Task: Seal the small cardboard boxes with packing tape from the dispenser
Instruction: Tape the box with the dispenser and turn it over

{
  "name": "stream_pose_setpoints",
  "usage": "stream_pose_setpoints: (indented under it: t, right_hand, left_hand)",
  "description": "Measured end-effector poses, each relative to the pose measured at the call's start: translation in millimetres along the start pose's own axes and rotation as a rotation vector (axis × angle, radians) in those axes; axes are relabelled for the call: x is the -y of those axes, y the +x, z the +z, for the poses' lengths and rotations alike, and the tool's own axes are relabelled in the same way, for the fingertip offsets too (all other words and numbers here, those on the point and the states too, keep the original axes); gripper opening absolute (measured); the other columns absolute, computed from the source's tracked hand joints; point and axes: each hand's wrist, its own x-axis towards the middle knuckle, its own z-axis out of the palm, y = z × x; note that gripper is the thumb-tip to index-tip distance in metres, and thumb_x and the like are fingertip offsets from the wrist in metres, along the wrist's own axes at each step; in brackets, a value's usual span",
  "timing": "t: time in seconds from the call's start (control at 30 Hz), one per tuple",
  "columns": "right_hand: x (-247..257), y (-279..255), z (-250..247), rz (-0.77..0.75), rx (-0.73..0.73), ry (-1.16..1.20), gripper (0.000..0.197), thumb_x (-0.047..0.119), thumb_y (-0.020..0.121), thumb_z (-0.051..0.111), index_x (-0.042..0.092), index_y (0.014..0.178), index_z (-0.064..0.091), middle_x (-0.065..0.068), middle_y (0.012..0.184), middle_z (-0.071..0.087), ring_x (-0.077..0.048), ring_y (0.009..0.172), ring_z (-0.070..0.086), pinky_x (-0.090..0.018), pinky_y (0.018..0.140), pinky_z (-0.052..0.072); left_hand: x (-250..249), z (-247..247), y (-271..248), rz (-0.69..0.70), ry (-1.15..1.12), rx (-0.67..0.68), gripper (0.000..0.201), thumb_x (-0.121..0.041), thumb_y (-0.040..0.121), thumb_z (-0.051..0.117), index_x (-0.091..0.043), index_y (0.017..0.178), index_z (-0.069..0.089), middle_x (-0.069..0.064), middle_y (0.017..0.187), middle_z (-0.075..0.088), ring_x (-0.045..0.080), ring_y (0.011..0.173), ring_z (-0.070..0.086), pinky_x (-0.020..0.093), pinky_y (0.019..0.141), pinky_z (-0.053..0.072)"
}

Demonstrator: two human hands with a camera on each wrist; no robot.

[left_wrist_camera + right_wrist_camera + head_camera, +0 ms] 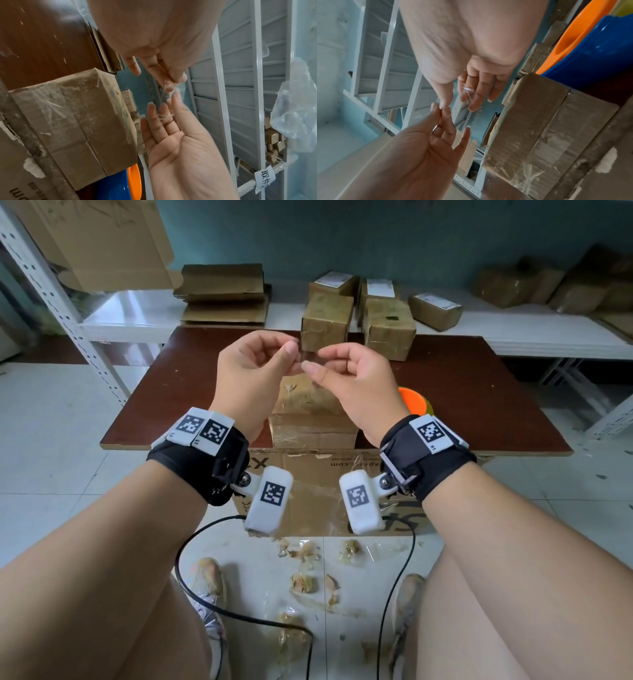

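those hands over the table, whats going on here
A person holds both hands up above a brown table. The left hand and right hand pinch a small piece of clear tape between their fingertips. Below them sits a tape-wrapped cardboard box, with more wrapped boxes further back. Tape scraps litter the floor.

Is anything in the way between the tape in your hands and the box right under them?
Nothing visible is. The left hand and right hand pinch a small clear piece of tape between them, up in the air. The taped box sits just below on the brown table, with only open air between.
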Motion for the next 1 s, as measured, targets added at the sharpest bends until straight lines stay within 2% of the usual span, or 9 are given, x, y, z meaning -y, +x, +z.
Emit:
stream_pose_setpoints:
  t: [0.17, 0.3, 0.37, 0.43, 0.6, 0.67, 0.8, 0.9, 1.0]
  right_hand:
    - [-4.4, 5.3, -0.7, -0.009, -0.003, -0.031, 0.020, 0.026, 0.089, 0.086, 0.009, 0.090, 0.076, -0.007, 0.079, 0.077, -0.031, 0.081, 0.075, -0.053, 0.084, 0.063]
    - [-2.8, 7.9, 4.6, -0.093, 0.001, -0.114, 0.015, 0.024, 0.093, 0.082, 0.010, 0.090, 0.075, -0.004, 0.078, 0.076, -0.019, 0.076, 0.077, -0.045, 0.079, 0.064]
    - [-1.1, 9.9, 7.7, -0.158, -0.013, -0.114, 0.013, 0.021, 0.093, 0.081, 0.009, 0.091, 0.075, -0.004, 0.078, 0.075, -0.017, 0.071, 0.075, -0.044, 0.078, 0.064]
    - [-0.1, 11.6, 11.1, -0.207, -0.032, -0.113, 0.011, 0.019, 0.093, 0.081, 0.010, 0.091, 0.075, -0.003, 0.080, 0.075, -0.016, 0.070, 0.074, -0.042, 0.076, 0.063]
    - [-5.0, 17.5, 14.2, -0.291, -0.090, -0.144, 0.002, 0.015, 0.091, 0.081, 0.014, 0.091, 0.080, -0.002, 0.089, 0.073, -0.015, 0.075, 0.072, -0.039, 0.077, 0.061]
    - [-7.1, 20.2, 13.7, -0.325, -0.090, -0.162, 0.003, 0.015, 0.090, 0.081, 0.014, 0.093, 0.082, 0.002, 0.092, 0.071, -0.010, 0.079, 0.069, -0.032, 0.076, 0.059]
    - [-15.3, 27.0, 14.5, -0.247, -0.079, -0.174, 0.016, 0.016, 0.088, 0.084, 0.020, 0.103, 0.082, 0.000, 0.097, 0.072, -0.017, 0.080, 0.070, -0.037, 0.081, 0.062]
    - [-17.5, 32.3, 17.9, -0.112, -0.070, -0.065, 0.026, 0.016, 0.086, 0.087, 0.017, 0.110, 0.078, -0.001, 0.084, 0.074, -0.023, 0.078, 0.075, -0.046, 0.085, 0.063]
    - [-12.9, 36.1, 15.2, 0.050, -0.003, 0.118, 0.034, 0.015, 0.087, 0.087, 0.012, 0.116, 0.070, -0.005, 0.087, 0.078, -0.018, 0.082, 0.078, -0.028, 0.074, 0.060]
  left_hand:
    - [2.8, -3.0, 1.4, 0.033, 0.110, -0.066, 0.009, -0.006, 0.098, 0.075, -0.015, 0.096, 0.077, -0.001, 0.085, 0.076, 0.018, 0.083, 0.079, 0.029, 0.079, 0.062]
    - [5.9, -1.8, 4.0, 0.086, 0.237, -0.142, 0.010, -0.005, 0.095, 0.076, -0.008, 0.105, 0.078, 0.005, 0.087, 0.078, 0.012, 0.076, 0.078, 0.038, 0.084, 0.064]
    - [3.5, -0.2, 5.6, 0.071, 0.236, -0.175, 0.036, -0.005, 0.096, 0.076, -0.010, 0.132, 0.071, 0.004, 0.088, 0.078, 0.008, 0.077, 0.077, 0.035, 0.087, 0.063]
    - [2.4, -1.4, 9.2, 0.045, 0.224, -0.189, 0.078, -0.008, 0.096, 0.077, -0.014, 0.163, 0.038, 0.002, 0.091, 0.080, 0.009, 0.083, 0.078, 0.030, 0.091, 0.062]
    - [-0.1, -4.7, 20.1, -0.017, 0.354, -0.200, 0.100, -0.018, 0.091, 0.084, -0.023, 0.169, 0.021, 0.004, 0.127, 0.074, -0.006, 0.082, 0.074, 0.034, 0.107, 0.056]
    - [1.7, -6.9, 23.3, -0.064, 0.388, -0.199, 0.094, -0.023, 0.090, 0.086, -0.023, 0.167, 0.031, 0.004, 0.136, 0.070, -0.018, 0.083, 0.068, 0.029, 0.110, 0.052]
    - [7.2, -13.0, 25.5, -0.001, 0.306, -0.207, 0.023, -0.019, 0.089, 0.085, -0.017, 0.111, 0.082, -0.007, 0.088, 0.081, 0.005, 0.081, 0.077, 0.034, 0.089, 0.063]
    - [4.4, -11.5, 20.5, 0.102, 0.357, -0.234, 0.002, -0.018, 0.092, 0.082, -0.020, 0.093, 0.082, -0.013, 0.080, 0.077, -0.001, 0.073, 0.073, 0.023, 0.077, 0.060]
    - [2.1, -12.1, 19.1, 0.198, 0.383, -0.256, 0.002, -0.020, 0.092, 0.081, -0.018, 0.094, 0.081, -0.014, 0.097, 0.076, -0.005, 0.081, 0.072, 0.019, 0.077, 0.058]
